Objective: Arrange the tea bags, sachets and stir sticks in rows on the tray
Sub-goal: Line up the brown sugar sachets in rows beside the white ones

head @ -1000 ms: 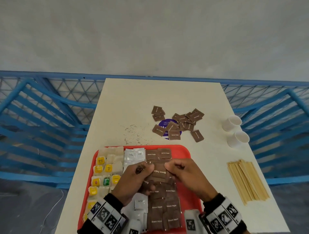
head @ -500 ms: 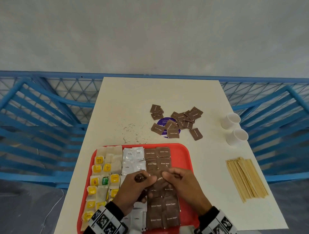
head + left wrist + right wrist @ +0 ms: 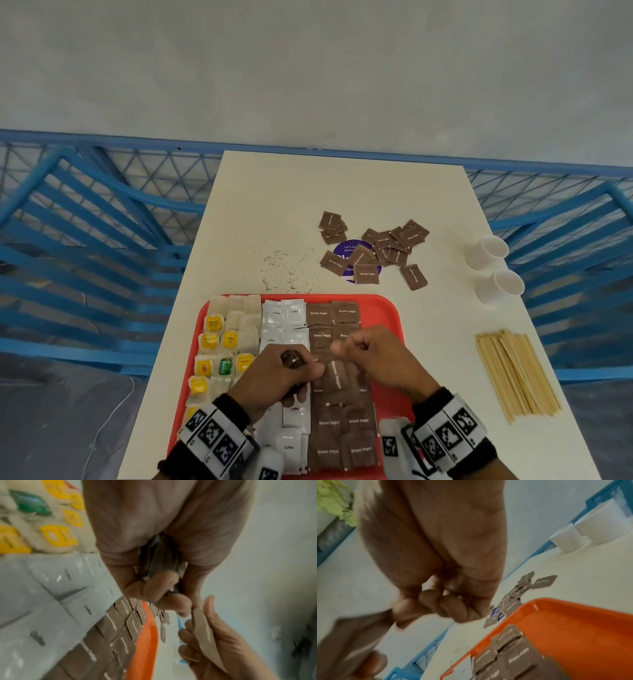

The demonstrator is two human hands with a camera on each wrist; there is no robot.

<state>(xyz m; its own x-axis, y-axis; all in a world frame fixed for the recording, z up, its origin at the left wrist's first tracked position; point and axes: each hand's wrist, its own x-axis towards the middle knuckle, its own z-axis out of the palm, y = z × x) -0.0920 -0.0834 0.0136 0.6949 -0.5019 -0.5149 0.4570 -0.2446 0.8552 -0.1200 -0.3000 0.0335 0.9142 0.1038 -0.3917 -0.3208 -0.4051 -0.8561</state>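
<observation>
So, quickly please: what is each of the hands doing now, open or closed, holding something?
Left hand: closed, gripping a stack of brown sugar sachets.
Right hand: closed, pinching one brown sachet.

You have one red plastic tray (image 3: 388,310) at the bottom centre of the head view and two white paper cups (image 3: 486,251) at the right edge of the table. Loose brown sugar sachets (image 3: 366,274) lie in the middle of the frame — about fourteen, though the overlapping ones cannot be counted surely. On the tray you can see roughly ten brown sachets (image 3: 318,313), some hidden under your two hands. Six white coffee sachets (image 3: 274,313) show. Yellow-tagged tea bags (image 3: 212,323) number about eight — one green-tagged tea bag (image 3: 225,366) among them. The pale wooden stir sticks (image 3: 513,373) at lower right are too many and too tightly stacked to count.
</observation>
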